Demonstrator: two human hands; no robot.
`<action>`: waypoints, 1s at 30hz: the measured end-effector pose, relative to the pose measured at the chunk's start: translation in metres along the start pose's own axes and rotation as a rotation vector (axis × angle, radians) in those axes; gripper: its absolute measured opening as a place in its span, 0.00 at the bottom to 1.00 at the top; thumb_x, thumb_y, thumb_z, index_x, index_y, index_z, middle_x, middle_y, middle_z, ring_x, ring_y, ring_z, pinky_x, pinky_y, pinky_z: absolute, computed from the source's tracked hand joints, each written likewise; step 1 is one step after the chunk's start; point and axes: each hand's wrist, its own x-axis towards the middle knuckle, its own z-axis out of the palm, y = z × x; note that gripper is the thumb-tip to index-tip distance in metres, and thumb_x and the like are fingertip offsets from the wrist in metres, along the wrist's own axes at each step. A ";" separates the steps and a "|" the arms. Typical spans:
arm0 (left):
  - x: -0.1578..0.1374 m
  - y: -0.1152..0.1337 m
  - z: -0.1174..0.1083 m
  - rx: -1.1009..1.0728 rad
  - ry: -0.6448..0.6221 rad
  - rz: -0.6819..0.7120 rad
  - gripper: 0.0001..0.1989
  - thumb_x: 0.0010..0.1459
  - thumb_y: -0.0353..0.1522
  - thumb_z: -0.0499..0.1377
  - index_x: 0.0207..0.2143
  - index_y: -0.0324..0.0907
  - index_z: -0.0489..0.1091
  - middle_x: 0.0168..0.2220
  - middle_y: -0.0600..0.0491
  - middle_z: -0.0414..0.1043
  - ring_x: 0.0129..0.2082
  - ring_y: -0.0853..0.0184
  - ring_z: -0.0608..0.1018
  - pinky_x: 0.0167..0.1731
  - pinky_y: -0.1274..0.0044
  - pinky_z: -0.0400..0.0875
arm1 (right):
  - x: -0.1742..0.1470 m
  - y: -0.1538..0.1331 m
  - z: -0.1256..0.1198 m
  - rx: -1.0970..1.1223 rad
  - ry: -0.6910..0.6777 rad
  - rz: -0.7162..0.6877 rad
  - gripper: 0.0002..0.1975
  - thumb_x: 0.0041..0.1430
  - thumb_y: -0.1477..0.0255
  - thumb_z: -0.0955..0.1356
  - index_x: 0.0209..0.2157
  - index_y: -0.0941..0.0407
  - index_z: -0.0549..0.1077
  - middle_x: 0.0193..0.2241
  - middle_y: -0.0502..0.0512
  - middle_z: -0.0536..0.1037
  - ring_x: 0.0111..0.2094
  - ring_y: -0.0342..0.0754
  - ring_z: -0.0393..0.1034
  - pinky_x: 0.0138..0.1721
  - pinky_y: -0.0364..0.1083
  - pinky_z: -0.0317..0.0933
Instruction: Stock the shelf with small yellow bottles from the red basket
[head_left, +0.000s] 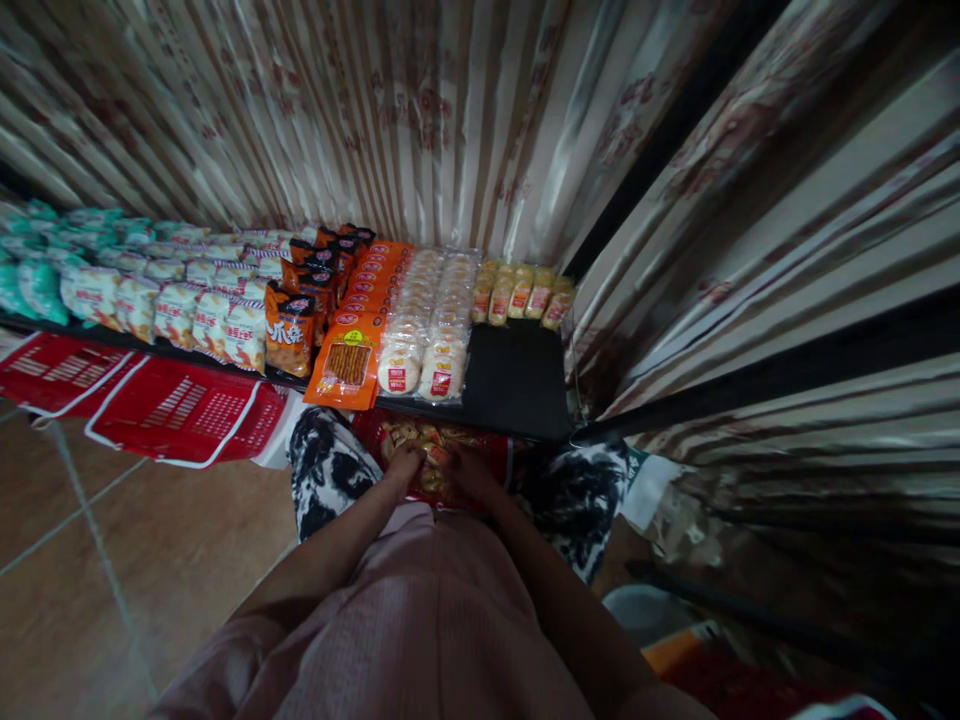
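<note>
Between my knees lies a red bag point(491, 450) with several small yellow-wrapped packets in it. My left hand point(406, 467) reaches into it from the left, fingers curled at a small yellow packet point(436, 453). From the other side my right hand point(469, 472) closes on the same packet. Dim light hides the fingertips in part. Straight ahead, on a black shelf point(517, 375), stand similar yellow packets point(520, 290) in a short row. Left of those are clear packs of round white crackers point(444, 365) and orange bags of brown sticks point(346, 360).
Farther left on the shelf stand orange-black snack bags point(289, 330), white snack bags point(176, 312) and teal bags point(41, 290). Red bags with white handles point(180, 410) hang or lie below the shelf's front edge. A patterned curtain point(420, 110) and a dark post point(660, 140) rise behind.
</note>
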 end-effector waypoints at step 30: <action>-0.049 0.011 -0.006 -0.031 -0.461 0.075 0.17 0.37 0.26 0.64 0.32 0.40 0.64 0.21 0.61 0.66 0.20 0.76 0.69 0.24 0.82 0.65 | -0.034 -0.020 -0.065 0.173 0.040 -0.157 0.27 0.45 0.77 0.65 0.51 0.58 0.65 0.50 0.60 0.71 0.52 0.50 0.65 0.55 0.53 0.56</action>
